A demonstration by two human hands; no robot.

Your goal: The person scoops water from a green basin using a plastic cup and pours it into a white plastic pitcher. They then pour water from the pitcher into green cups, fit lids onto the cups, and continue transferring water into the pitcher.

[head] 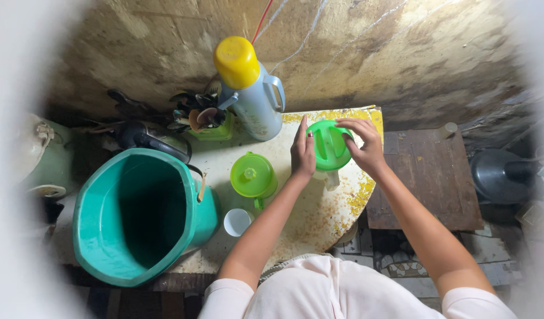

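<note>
Your left hand (303,150) and right hand (364,145) are both gripping the green lid (329,145) on the table (310,212), near the jug (253,175).

No packages, labels, signs or screens show in this view.

Soft, even light falls on the table (319,218) from above, with faint shadows. Around the table the edges melt into a pale blurred ring, and beneath it the floor sits dim
</note>
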